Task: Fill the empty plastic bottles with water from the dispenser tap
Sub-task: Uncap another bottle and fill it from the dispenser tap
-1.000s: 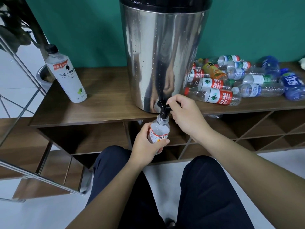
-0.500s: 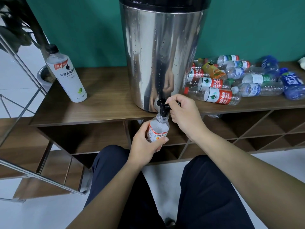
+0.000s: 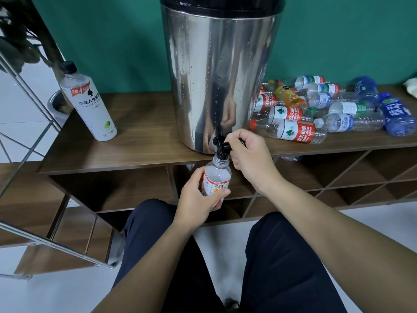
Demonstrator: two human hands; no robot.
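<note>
Bottle (image 3: 216,181), small, clear and uncapped, sits upright in the grip of the left hand (image 3: 198,201), whose fingers and thumb curl round its white-and-orange label; the label's print is too small to read beyond large orange numerals. The bottle's open neck meets the black tap (image 3: 222,147) just below the front edge of the wooden shelf (image 3: 140,143). The right hand (image 3: 249,155) is closed over the tap's black lever, fingers bent round it, thumb beneath.

The tap juts from the foot of a tall stainless-steel dispenser (image 3: 220,75) with a black lid, its wall beaded with droplets and mirroring the hands. To its left stands one capped white bottle (image 3: 88,102), black-topped, bearing a red tag with a "4" and Chinese characters. To its right lies a heap of empty bottles (image 3: 322,109), on their sides and touching one another: at least four red-labelled ones reading "NONGFU SPRING" with a green mountain mark, one orange juice bottle, several with blue or green-and-white labels, and two blue bottles at the far edge, one printed with white Chinese characters. An exact count is not possible where they overlap.

A teal wall (image 3: 112,41) backs the shelf. Dark trousers (image 3: 282,267) fill the foreground above white floor tiles (image 3: 45,294).
</note>
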